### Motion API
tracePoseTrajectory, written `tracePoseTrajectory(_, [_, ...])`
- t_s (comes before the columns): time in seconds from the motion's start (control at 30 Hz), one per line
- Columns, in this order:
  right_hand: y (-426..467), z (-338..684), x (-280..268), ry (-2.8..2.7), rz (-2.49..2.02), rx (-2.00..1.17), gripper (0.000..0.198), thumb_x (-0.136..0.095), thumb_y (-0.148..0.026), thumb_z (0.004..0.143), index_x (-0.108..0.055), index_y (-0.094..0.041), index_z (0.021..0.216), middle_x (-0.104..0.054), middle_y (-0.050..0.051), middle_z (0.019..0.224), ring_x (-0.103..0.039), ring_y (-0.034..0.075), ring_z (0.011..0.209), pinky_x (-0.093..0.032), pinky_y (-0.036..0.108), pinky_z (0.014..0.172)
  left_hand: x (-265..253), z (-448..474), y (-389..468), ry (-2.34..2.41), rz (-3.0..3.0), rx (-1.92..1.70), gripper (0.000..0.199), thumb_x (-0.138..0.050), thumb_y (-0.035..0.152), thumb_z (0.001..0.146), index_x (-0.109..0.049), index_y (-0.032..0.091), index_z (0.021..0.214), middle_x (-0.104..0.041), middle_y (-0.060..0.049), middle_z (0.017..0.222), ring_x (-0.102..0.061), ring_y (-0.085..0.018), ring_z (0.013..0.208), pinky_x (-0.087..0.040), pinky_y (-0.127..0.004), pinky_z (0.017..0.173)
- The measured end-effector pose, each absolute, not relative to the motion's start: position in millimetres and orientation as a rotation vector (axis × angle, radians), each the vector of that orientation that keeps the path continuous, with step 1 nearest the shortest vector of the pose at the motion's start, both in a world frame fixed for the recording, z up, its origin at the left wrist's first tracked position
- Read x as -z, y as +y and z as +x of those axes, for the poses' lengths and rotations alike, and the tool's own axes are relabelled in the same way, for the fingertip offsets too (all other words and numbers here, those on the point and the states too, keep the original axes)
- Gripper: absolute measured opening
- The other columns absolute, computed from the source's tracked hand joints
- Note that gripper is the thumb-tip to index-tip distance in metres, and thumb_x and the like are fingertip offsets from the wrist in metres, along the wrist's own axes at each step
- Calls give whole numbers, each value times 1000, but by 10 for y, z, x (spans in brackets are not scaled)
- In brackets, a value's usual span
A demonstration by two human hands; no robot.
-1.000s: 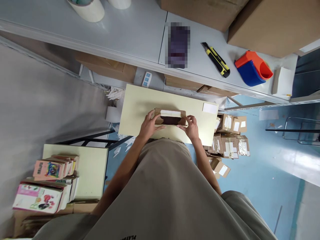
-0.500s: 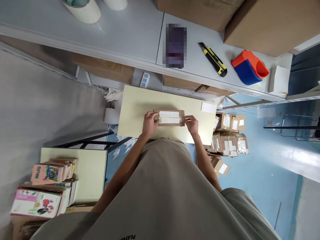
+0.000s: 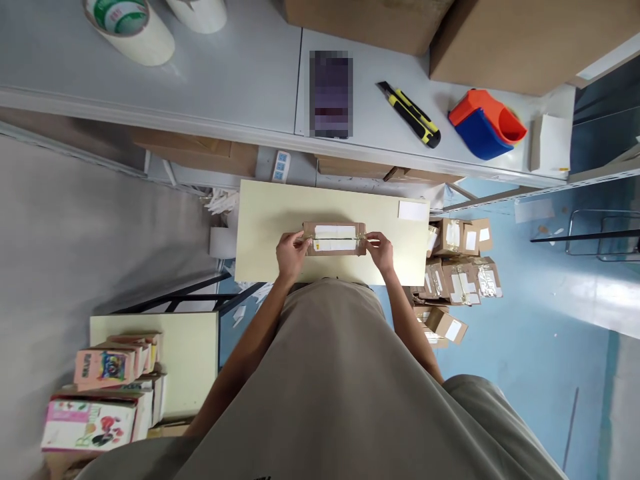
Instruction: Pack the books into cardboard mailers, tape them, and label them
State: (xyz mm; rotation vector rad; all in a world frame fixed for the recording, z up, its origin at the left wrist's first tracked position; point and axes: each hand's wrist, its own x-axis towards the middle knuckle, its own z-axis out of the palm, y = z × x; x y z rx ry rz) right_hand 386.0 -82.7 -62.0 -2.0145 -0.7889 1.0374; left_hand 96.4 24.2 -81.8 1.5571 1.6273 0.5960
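Note:
A small taped cardboard box lies lengthwise on the cream board in front of me. White label pieces cover its top, and a thin dark line runs between them along the middle. At the box's left end, my left hand is closed, thumb and fingers pinching the taped edge. My right hand is closed on the opposite end in a similar pinch. Clear tape shows at both ends, near the fingertips. Whether the fingers grip tape or cardboard there is too small to tell.
Beyond the cream board is a grey shelf with a utility knife, an orange-and-blue tape dispenser, tape rolls and large cartons. Packed boxes are piled at right, books at lower left.
My left hand has shifted slightly outward at the box's left end. The line along the top middle, pale before, now looks dark. My right hand stays at its end.

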Motion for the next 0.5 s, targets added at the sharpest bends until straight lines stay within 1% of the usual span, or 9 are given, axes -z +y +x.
tracePoseTrajectory(0.13, [-952, 3875, 653, -797, -2042, -981, 30, -74, -52, 95, -75, -25, 110, -87, 12, 121, -85, 29, 98, -71, 44, 85, 807, 1014, 249, 1605, 1574, -556, 25, -87, 28, 92, -87, 20, 115, -80, -11, 120, -80, -22, 83, -69, -43, 99])
tracePoseTrajectory(0.23, [-1028, 3914, 697, -822, -2037, -927, 34, -72, -57, 98, -77, -26, 110, -86, 12, 122, -85, 29, 97, -71, 45, 86, 811, 1074, 223, 1566, 1576, -579, 23, -87, 30, 93, -89, 20, 114, -81, -10, 115, -79, -23, 84, -68, -43, 97])
tracePoseTrajectory(0.33, [-1079, 3955, 751, -827, -1989, -912, 40, -72, -65, 99, -79, -26, 107, -84, 12, 120, -84, 28, 93, -71, 45, 85, 842, 1119, 188, 1561, 1511, -651, 24, -89, 33, 91, -91, 21, 111, -82, -10, 114, -80, -24, 89, -67, -41, 98])
tracePoseTrajectory(0.4, [-1100, 3966, 791, -815, -1950, -913, 43, -74, -68, 98, -81, -26, 106, -84, 11, 118, -83, 27, 93, -72, 44, 86, 890, 1143, 166, 1575, 1353, -702, 29, -92, 38, 87, -91, 21, 110, -83, -9, 111, -80, -24, 93, -66, -40, 96])
tracePoseTrajectory(0.5, [-1116, 3961, 859, -752, -1890, -932, 46, -76, -71, 95, -82, -26, 103, -83, 11, 119, -80, 25, 93, -72, 43, 86, 990, 1183, 141, 1609, 952, -748, 43, -99, 47, 77, -90, 18, 107, -85, -9, 103, -79, -24, 93, -65, -38, 91])
